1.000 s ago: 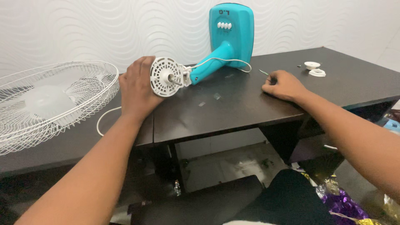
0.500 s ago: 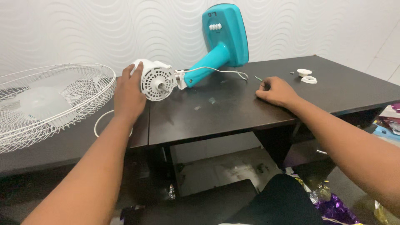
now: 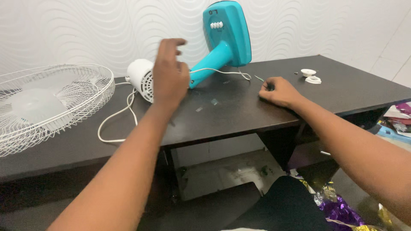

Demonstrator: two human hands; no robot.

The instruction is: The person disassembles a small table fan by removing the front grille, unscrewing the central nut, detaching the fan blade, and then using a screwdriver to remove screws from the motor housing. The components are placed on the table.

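white fan motor (image 3: 140, 80) on the table, left hand (image 3: 170, 77) now lifted off it, fingers loosely open, empty

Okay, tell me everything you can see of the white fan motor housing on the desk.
The white fan motor housing is a rounded, plastic-looking drum with vent slots in its face. It lies on its side on the dark desk, joined to the turquoise fan stand leaning back toward the wall. A white cord loops from it over the desk. The left hand is in front, hiding its front; contact is unclear.
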